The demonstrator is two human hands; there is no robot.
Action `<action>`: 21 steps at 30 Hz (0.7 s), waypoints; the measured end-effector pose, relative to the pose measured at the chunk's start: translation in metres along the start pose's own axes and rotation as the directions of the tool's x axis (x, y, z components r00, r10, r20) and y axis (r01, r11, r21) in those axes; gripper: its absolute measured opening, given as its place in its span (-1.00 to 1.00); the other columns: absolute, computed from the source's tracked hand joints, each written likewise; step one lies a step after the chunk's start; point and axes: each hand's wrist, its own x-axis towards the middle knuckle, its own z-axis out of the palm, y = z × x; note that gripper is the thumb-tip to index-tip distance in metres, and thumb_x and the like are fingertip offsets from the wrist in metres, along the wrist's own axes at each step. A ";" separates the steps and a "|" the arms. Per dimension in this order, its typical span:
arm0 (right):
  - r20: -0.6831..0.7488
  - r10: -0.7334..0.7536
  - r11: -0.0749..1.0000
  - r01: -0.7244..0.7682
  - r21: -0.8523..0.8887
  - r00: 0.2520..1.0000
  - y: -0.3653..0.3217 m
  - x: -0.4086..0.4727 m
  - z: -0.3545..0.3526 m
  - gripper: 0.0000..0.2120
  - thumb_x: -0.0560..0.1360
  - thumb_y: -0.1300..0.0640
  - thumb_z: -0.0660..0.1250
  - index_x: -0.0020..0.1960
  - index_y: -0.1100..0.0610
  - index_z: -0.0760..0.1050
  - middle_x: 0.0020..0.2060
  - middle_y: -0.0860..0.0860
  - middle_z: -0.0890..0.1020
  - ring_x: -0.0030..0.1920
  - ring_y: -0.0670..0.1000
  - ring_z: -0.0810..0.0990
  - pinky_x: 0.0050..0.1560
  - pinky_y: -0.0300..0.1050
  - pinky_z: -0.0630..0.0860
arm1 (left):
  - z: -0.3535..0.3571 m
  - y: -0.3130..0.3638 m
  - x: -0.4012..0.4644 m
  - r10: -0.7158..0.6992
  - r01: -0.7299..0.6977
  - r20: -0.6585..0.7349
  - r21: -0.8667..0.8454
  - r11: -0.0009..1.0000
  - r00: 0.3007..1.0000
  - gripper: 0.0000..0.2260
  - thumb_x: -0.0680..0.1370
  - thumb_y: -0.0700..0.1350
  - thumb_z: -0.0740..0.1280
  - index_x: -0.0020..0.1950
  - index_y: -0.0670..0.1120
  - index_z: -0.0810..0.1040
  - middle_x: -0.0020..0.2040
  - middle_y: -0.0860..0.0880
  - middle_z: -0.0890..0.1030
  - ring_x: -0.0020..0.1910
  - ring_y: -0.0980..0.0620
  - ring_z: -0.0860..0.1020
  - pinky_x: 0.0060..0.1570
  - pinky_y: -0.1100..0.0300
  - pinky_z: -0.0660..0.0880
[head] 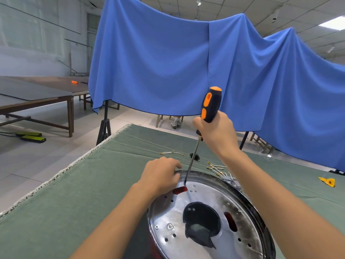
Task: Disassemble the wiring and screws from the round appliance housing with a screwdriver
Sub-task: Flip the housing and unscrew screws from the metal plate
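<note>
My right hand [214, 131] was wrapped in a full fist round the lower handle of the screwdriver [210, 105], its shaft running steeply down and leftward to a tip planted on the far-left part of the round housing [205, 199], just beyond a red slot [180, 190]. I could not see the screw head itself under the tip. My left hand [160, 174] gripped the housing's far-left rim, fingers curled over the edge, to keep it from spinning on the green cloth [93, 184] near the table's near edge.

To do this well, I judged I needed to push down along the shaft before turning, since the tool leaned and could easily ride out of the slot. Bringing the handle more upright would have helped. Two more screws [170, 226] sat on the near-left of the plate, and loose wires [216, 168] lay on the cloth beyond the rim.
</note>
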 end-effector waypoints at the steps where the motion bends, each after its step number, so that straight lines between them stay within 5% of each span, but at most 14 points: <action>1: 0.028 0.025 1.000 -0.025 0.011 0.999 0.000 0.004 0.000 -0.79 0.39 0.09 0.27 -0.37 0.07 0.29 -0.41 0.07 0.54 -0.13 0.19 0.66 -0.20 0.04 0.53 | -0.002 0.001 0.000 -0.010 0.009 -0.034 -0.037 0.999 0.999 -0.71 0.55 -0.04 0.22 0.25 0.08 0.53 0.10 0.10 0.62 0.11 0.05 0.54 0.04 0.13 0.45; 4: 0.087 0.080 0.996 -0.082 0.016 0.993 0.001 0.011 -0.004 -0.75 0.41 0.10 0.28 -0.39 0.06 0.29 -0.46 -0.05 0.50 -0.09 0.17 0.67 -0.23 -0.04 0.45 | -0.007 0.012 0.003 -0.059 0.034 -0.080 -0.291 0.956 0.995 -0.70 0.57 0.02 0.24 0.31 0.07 0.48 0.15 0.11 0.59 0.15 0.09 0.52 0.15 0.10 0.44; 7: 0.151 0.100 0.995 -0.099 -0.019 0.983 -0.002 0.011 -0.008 -0.77 0.41 0.08 0.30 -0.38 0.06 0.34 -0.41 0.00 0.61 -0.29 0.09 0.58 -0.26 -0.08 0.41 | -0.005 0.032 0.009 -0.061 0.029 -0.045 -0.507 0.861 0.997 -0.76 0.61 0.04 0.21 0.23 0.04 0.50 0.06 0.07 0.62 0.07 0.04 0.55 0.11 0.02 0.47; 12: 0.241 0.145 0.986 -0.120 -0.117 0.960 -0.011 0.005 -0.024 -0.74 0.42 -0.11 0.34 -0.29 0.06 0.48 -0.49 -0.09 0.60 -0.53 -0.08 0.49 -0.29 -0.10 0.52 | 0.006 0.030 0.014 -0.065 0.058 -0.004 -0.397 0.916 0.998 -0.73 0.61 -0.04 0.17 -0.25 0.01 0.51 -0.33 0.13 0.57 -0.25 0.07 0.52 -0.04 0.06 0.50; 17: 0.016 0.081 0.961 -0.074 -0.266 0.997 -0.049 0.020 -0.052 -0.64 0.37 -0.19 0.30 -0.14 0.12 0.48 -0.29 0.04 0.64 -0.25 0.08 0.64 -0.15 0.00 0.60 | 0.008 0.028 0.014 -0.056 0.034 -0.043 -0.398 0.917 0.998 -0.71 0.60 -0.05 0.20 -0.28 -0.05 0.55 -0.33 0.10 0.60 -0.23 0.04 0.55 -0.09 0.09 0.50; 21: 0.041 -0.089 0.790 0.095 -0.606 0.995 -0.078 0.029 -0.052 -0.66 0.46 -0.11 0.27 -0.30 0.13 0.33 -0.37 0.01 0.50 -0.38 0.03 0.47 -0.40 -0.18 0.26 | 0.008 0.027 0.013 -0.034 0.008 -0.055 -0.415 0.910 0.998 -0.72 0.60 -0.08 0.19 -0.27 -0.05 0.55 -0.30 0.09 0.62 -0.21 0.07 0.55 -0.08 0.09 0.50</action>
